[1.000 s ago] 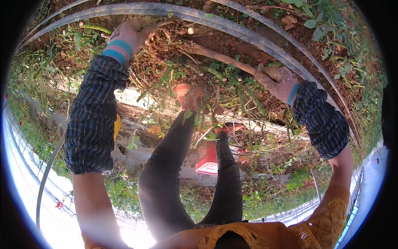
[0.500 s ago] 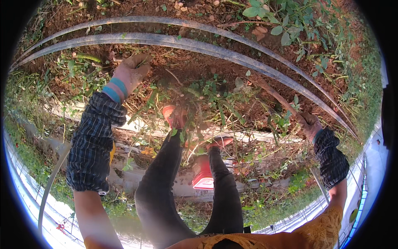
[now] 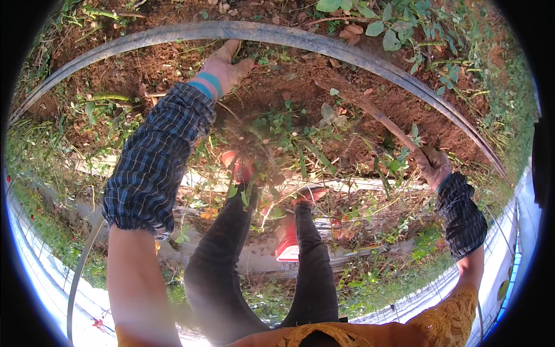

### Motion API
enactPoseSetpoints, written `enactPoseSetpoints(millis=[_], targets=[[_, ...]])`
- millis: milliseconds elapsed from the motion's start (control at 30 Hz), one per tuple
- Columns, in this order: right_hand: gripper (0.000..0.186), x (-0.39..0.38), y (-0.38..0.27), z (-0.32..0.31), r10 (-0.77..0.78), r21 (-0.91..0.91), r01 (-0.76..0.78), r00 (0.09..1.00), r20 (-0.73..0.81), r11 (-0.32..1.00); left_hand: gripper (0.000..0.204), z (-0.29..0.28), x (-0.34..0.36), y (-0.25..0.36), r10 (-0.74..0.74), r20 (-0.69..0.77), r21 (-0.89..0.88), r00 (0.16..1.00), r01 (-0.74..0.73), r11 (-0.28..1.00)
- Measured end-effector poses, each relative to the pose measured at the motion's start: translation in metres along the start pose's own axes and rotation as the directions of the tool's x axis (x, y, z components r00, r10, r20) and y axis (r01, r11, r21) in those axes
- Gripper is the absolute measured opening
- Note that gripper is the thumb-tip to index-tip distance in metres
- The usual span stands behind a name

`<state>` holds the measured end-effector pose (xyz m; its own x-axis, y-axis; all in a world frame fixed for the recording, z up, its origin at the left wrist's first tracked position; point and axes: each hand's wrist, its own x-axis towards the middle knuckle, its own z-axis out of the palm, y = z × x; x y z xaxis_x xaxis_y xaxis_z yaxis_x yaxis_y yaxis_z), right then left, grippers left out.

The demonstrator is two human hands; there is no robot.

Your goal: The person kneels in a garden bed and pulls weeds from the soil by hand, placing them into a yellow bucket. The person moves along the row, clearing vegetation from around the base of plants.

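Observation:
My left hand (image 3: 228, 66) in a soiled glove with a blue-striped cuff is at the lower edge of grey, dirt-streaked hoses (image 3: 266, 33), its fingers apart and the upper tip touching them. My right hand (image 3: 433, 165) grips a long wooden handle (image 3: 381, 118), which slants up-left into reddish soil (image 3: 306, 95); its far end blends with the dirt. Leafy cut stems (image 3: 266, 130) lie scattered between my hands, partly over my red shoes.
Leafy plants (image 3: 390, 32) grow beyond the hoses. Pale strips (image 3: 202, 179) cross the ground behind my feet, with a red, white-edged object (image 3: 287, 246) between my legs. A bent grey tube (image 3: 84, 260) stands at left; white sheeting lies along the outer rim.
Since half a second ago my left hand has moved up and right to the hoses. The nearer hose has shifted away from me, against the farther one. My right hand still grips the handle.

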<state>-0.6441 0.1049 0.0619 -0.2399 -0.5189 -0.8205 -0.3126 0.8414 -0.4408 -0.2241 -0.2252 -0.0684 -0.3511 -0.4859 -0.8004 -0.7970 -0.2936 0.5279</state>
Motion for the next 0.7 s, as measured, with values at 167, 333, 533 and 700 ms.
enactPoseSetpoints(millis=[167,333,533,700], targets=[[0.029,0.055,-0.061,0.014,-0.087,-0.222,0.116,0.987,0.136,0.968,0.059,0.026,0.055,-0.03,0.097,0.194,0.327,0.976,-0.157,0.932],[0.015,0.085,-0.08,0.037,0.085,0.162,-0.105,0.988,0.126,0.981,0.058,0.036,0.051,-0.032,0.072,0.003,0.183,0.997,-0.072,0.98],[0.022,0.069,-0.07,0.053,-0.157,-0.303,0.201,0.974,0.163,0.931,0.065,0.03,0.019,-0.014,0.124,-0.247,0.59,0.961,0.048,0.806],[0.029,0.076,-0.091,0.038,-0.005,-0.655,0.122,0.984,0.178,0.745,0.062,0.029,0.024,-0.021,0.186,-0.299,0.407,0.936,-0.051,0.912]])
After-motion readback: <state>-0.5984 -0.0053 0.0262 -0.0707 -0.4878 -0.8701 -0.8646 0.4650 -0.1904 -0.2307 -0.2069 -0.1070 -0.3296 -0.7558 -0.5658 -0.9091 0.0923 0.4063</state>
